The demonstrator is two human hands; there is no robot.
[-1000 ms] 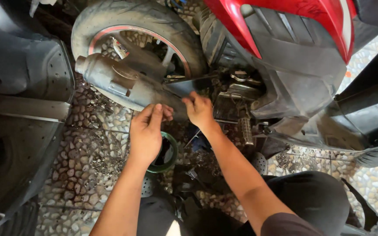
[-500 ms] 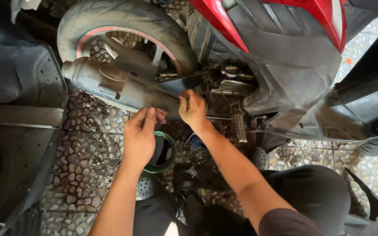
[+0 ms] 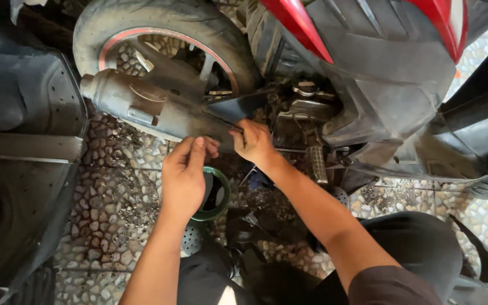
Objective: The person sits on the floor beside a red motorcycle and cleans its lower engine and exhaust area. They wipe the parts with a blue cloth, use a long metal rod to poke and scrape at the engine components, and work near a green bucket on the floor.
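The long grey metal exhaust muffler (image 3: 153,110) of the scooter lies beside the black rear tyre with a red-striped rim (image 3: 159,34). Its long axis runs from upper left to lower right, the capped tail end pointing left and the other end running in toward the engine. The right hand (image 3: 253,142) has its grip clamped on the lower tip of a black wedge-shaped plastic cover (image 3: 238,107) at the muffler's inner end. The left hand (image 3: 184,178) hovers just below the muffler, fingers curled together; whether they pinch anything I cannot tell. Under it, a green-rimmed round container (image 3: 213,195) sits on the pebbled floor (image 3: 108,192).
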